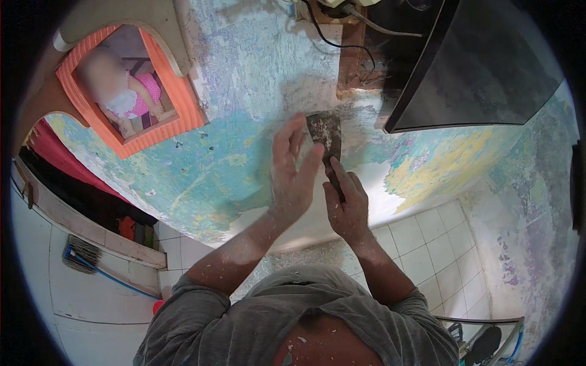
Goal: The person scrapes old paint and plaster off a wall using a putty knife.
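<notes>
In my right hand [350, 204] is a scraper [326, 132] with a wide, worn blade smeared with pale residue. My fingers wrap its dark handle, the index finger stretched along it. The blade points up at a wall [226, 165] of peeling turquoise, yellow and white paint; whether it touches I cannot tell. My left hand [293, 171] is raised just left of the blade, fingers apart and somewhat blurred, with nothing seen in it. Its thumb is close to the blade's left edge. Pale flakes and dust cling to both forearms.
An orange-framed photo [131, 143] hangs at upper left. A large dark screen [482, 73] juts out at upper right beside loose cables [342, 46]. A broom [79, 255] with a blue handle lies at lower left. White tiles [436, 244] cover the floor at right.
</notes>
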{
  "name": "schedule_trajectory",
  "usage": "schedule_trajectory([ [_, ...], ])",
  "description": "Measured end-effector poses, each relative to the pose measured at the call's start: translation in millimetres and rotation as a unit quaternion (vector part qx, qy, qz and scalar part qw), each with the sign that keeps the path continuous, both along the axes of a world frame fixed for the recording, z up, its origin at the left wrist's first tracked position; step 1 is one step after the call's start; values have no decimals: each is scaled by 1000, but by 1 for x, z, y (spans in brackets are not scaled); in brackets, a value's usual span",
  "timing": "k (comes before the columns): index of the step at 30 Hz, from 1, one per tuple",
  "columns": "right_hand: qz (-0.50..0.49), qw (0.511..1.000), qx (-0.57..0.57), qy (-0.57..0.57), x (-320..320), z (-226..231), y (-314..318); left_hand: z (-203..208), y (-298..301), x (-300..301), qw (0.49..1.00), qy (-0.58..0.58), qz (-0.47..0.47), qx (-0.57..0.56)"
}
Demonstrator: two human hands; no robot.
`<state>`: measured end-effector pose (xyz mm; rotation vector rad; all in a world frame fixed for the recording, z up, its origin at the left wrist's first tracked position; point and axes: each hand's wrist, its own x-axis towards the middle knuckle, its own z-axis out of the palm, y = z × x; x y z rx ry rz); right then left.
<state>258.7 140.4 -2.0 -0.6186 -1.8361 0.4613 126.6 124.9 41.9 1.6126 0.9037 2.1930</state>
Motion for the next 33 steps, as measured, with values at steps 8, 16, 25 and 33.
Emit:
schedule_trajectory([
  [8,-9,999,3,-52,-12,74,0,34,1,7,963,-177,-93,-183],
  [16,14,998,-13,-64,-10,63,-14,50,29,-1,922,-143,-201,-298],
  [25,111,968,-220,46,-7,34,-17,42,36,0,930,-131,-169,-297],
  [33,96,982,-152,62,-7,44,-14,52,41,1,959,-94,-136,-229],
])
